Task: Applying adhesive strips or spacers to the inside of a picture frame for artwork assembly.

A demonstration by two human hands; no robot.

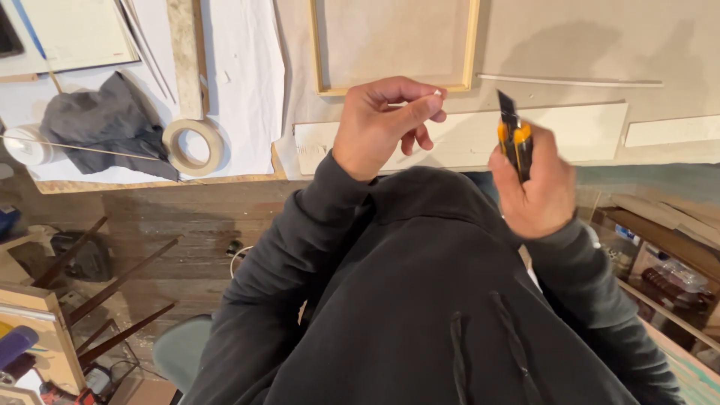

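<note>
Your right hand (536, 187) grips the orange knife (514, 139) at center right of the frame, blade up and away from you. Your left hand (382, 124) pinches a thin stick (433, 94) at upper center above the tabletop (600, 45), its tip exposed toward the blade.

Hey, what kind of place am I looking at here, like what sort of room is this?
Probably a craft or framing workshop. A pale rectangular wooden frame and flat wooden boards lie on the paper-covered bench, beside a roll of beige masking tape. The right hand grips an orange-and-black utility knife.
</note>
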